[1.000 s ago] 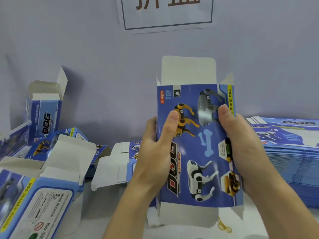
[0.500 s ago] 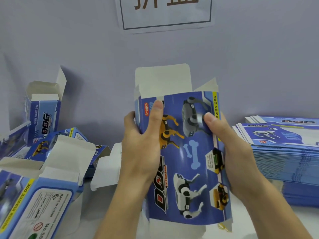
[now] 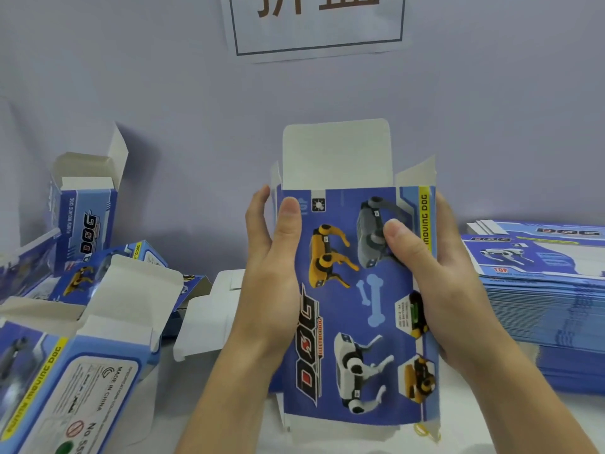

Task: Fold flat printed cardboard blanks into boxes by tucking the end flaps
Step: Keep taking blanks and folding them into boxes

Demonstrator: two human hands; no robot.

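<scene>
Head view: blue printed cardboard box blank (image 3: 357,299) held upright above white counter's near edge (image 3: 229,421), left hand (image 3: 271,273) and right hand (image 3: 435,280) gripping opposite side edges, thumbs on front. Best squeezed square before tucking white top flap (image 3: 335,152). Legible: "DOG", "TOP", "MOVING DOG".

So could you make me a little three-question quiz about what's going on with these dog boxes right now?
1. True or false: the top flap of the held box is already tucked in.
2. Where is the stack of flat blanks? A) the person's right B) the person's left C) on the wall
3. What grips the box's two sides?

Key: 1. False, it stands up, open. 2. A. 3. The left hand and the right hand, thumbs on the printed front.
</scene>
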